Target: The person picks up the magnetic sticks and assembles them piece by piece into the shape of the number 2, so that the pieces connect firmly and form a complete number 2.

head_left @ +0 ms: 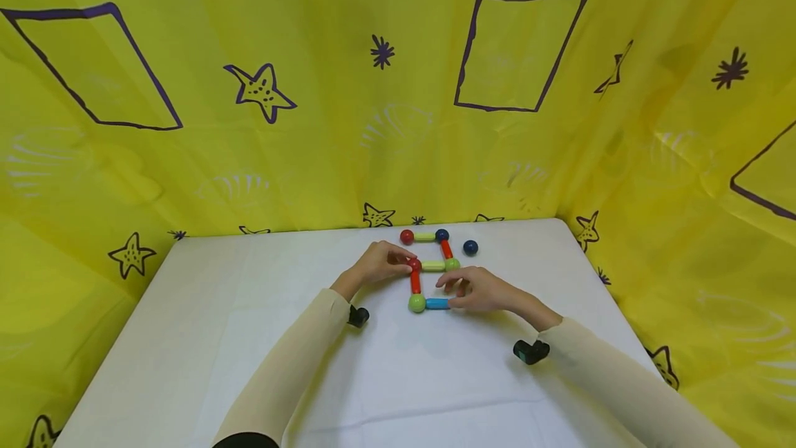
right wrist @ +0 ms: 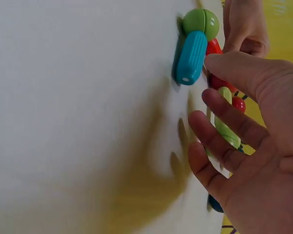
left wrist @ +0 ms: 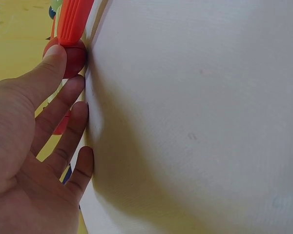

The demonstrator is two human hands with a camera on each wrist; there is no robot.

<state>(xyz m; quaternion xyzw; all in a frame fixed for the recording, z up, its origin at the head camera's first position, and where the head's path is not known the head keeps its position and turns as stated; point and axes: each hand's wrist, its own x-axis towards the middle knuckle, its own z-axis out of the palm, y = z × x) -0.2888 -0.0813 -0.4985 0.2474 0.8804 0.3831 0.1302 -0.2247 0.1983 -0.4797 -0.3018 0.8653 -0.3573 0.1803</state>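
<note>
Rods and balls form a zigzag chain on the white table. My left hand [head_left: 381,263] pinches a red ball [left wrist: 76,61] at the chain's left bend between thumb and forefinger. A red rod [head_left: 415,283] joins this ball to a green ball [head_left: 417,303] at the near end. From that green ball a blue rod [right wrist: 190,59] sticks out to the right, its other end bare. Beside the blue rod, my right hand [head_left: 481,290] has its fingers spread and holds nothing; the thumb is close to the rod. A pale green rod [head_left: 432,266] leads right from the pinched ball.
The chain continues through a second green ball [head_left: 452,265] and a short red rod [head_left: 446,249] to a dark blue ball [head_left: 441,235], then another red ball [head_left: 407,236]. A loose dark blue ball [head_left: 470,247] lies right of it. A yellow patterned curtain [head_left: 323,157] borders the table.
</note>
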